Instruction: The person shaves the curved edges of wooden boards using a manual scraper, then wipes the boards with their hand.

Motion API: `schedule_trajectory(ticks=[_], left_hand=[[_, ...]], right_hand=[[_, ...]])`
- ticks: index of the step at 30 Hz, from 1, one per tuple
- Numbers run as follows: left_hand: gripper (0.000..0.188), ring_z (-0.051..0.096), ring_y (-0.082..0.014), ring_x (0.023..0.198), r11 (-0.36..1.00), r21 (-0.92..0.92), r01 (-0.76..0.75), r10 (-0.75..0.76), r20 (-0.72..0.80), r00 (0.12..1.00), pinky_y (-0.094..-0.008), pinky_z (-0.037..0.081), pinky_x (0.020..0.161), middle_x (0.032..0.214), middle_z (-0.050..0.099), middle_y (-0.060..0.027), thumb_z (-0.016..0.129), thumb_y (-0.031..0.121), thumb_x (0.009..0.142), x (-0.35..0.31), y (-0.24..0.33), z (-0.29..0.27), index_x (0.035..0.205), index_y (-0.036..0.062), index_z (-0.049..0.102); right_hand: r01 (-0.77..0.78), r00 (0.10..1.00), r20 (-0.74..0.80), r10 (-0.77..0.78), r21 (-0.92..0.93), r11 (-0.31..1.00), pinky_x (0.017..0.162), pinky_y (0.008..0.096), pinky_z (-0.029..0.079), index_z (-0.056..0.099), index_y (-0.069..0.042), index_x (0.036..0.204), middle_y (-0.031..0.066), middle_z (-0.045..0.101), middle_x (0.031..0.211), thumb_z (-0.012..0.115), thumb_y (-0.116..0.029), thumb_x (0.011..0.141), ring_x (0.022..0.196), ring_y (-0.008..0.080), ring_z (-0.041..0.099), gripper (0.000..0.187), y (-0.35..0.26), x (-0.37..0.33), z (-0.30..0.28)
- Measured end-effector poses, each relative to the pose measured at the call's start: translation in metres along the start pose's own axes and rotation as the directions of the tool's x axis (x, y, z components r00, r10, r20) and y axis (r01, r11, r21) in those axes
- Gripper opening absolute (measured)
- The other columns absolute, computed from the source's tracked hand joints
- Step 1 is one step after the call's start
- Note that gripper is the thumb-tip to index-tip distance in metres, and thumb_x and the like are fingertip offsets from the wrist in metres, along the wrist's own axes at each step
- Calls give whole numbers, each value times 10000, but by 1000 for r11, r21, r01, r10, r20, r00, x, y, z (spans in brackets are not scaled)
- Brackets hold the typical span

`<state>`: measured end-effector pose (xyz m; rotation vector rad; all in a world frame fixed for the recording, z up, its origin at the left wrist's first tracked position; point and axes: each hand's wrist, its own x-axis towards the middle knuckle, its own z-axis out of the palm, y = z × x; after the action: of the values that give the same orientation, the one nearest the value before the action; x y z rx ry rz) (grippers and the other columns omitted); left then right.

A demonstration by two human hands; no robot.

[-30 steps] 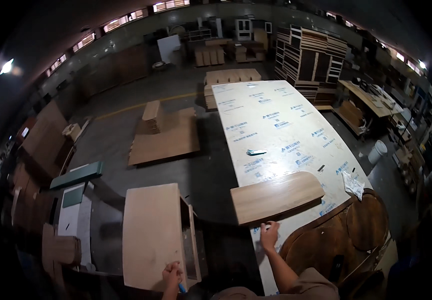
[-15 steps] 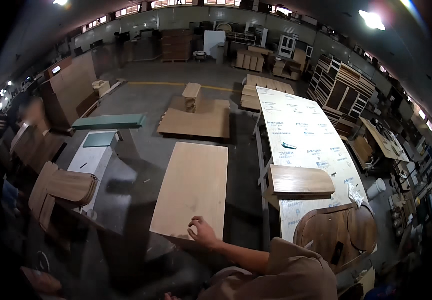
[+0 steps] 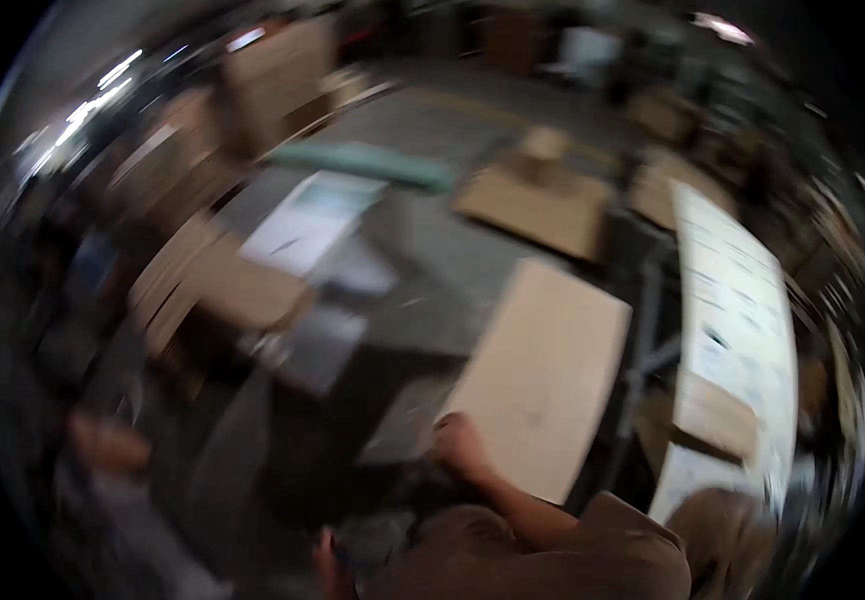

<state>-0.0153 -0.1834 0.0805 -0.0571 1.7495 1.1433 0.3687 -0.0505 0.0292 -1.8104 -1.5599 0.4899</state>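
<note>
A long pale wooden panel (image 3: 542,370) lies in front of me, tilting away to the right. My right hand (image 3: 462,447) is at its near left edge, the forearm coming in from a brown sleeve on the right. That hand looks rounded, but blur smears its fingers, and whether they grip the edge does not show. At the lower rim only a small part of my left hand (image 3: 330,567) appears, its fingers blurred, apart from the panel.
Curved wooden boards (image 3: 237,285) are stacked at left beside a white-topped bench (image 3: 297,235). Behind it lies a green board (image 3: 367,165). A brown sheet stack (image 3: 537,210) sits ahead; a long white-covered table (image 3: 737,300) stands right. Another person's blurred limb (image 3: 107,445) is at lower left.
The view has swung left, so the scene sits further right and is blurred. My right hand has gone from the panel's near top surface to its left edge.
</note>
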Motion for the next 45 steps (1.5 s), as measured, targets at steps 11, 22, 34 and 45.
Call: schedule_trajectory(ticks=[11, 22, 34, 45], left_hand=[[195, 588, -96, 748, 897, 304, -320, 285, 155, 946, -315, 492, 661, 853, 649, 14, 771, 280, 1113, 69, 141, 89, 1122, 95, 710], [300, 616, -103, 759, 719, 492, -490, 301, 415, 859, -332, 522, 701, 864, 701, -13, 765, 319, 1104, 181, 260, 209, 1140, 21, 775], [271, 515, -193, 677, 994, -98, 56, -17, 367, 930, -433, 486, 606, 852, 584, -15, 583, 313, 1208, 493, 442, 321, 1032, 112, 631], [531, 454, -129, 607, 961, -4, -275, 275, 2, 961, -374, 352, 535, 833, 582, 22, 705, 631, 1096, 657, 595, 343, 1070, 105, 634]], right_hand=[[-101, 979, 202, 31, 348, 932, 964, 447, 582, 719, -23, 1258, 164, 741, 1162, 766, -260, 1084, 1069, 314, 721, 298, -78, 210, 129], [-687, 722, 654, 225, 639, 347, 847, 366, 604, 620, -92, 1479, 45, 777, 1223, 760, -323, 1102, 1015, 176, 761, 463, -133, 381, 336], [-826, 555, 622, 553, 492, 276, 484, 338, 417, 754, -8, 1216, 66, 692, 816, 758, -308, 1064, 540, 157, 560, 335, -221, 514, 453], [-953, 254, 823, 507, 302, -13, 726, 328, 541, 683, -114, 1352, -32, 710, 972, 797, -370, 1060, 754, 101, 588, 405, -288, 552, 403]])
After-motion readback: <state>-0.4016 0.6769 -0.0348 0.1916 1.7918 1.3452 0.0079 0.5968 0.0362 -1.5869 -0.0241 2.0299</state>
